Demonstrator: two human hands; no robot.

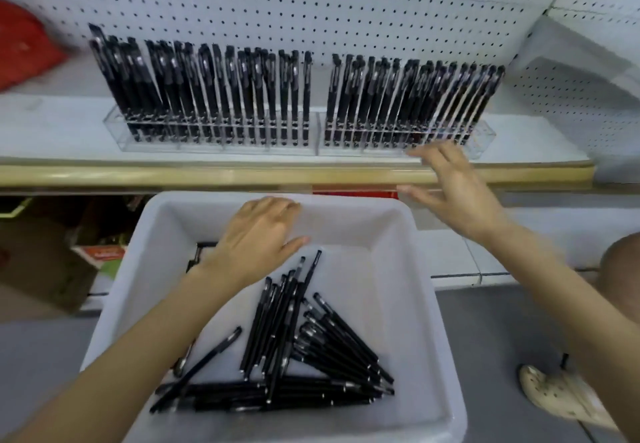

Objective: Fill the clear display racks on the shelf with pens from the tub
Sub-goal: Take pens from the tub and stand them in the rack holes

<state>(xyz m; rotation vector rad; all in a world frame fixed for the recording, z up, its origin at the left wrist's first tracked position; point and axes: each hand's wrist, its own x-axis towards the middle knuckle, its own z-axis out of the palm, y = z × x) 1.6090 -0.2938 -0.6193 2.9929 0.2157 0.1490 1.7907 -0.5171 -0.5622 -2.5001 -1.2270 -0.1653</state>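
Observation:
A white tub [401, 241] in front of me holds several loose black pens [304, 349] piled toward its near side. My left hand [258, 236] hangs inside the tub over its far part, fingers curled downward; I cannot see anything in it. My right hand [453, 183] is raised, blurred, with fingers spread, at the shelf's front edge just below the right clear rack [481, 137]. That rack is packed with upright black pens [408, 103] except for its right end. The left clear rack [114, 120] is also full of upright pens [207, 92].
The racks stand on a white shelf with a tan front edge [207, 176], backed by white pegboard [311, 2]. A red object [24, 44] lies at the shelf's far left. Cardboard boxes [45, 255] sit below left. My knee [620, 262] and shoe [554, 397] are at right.

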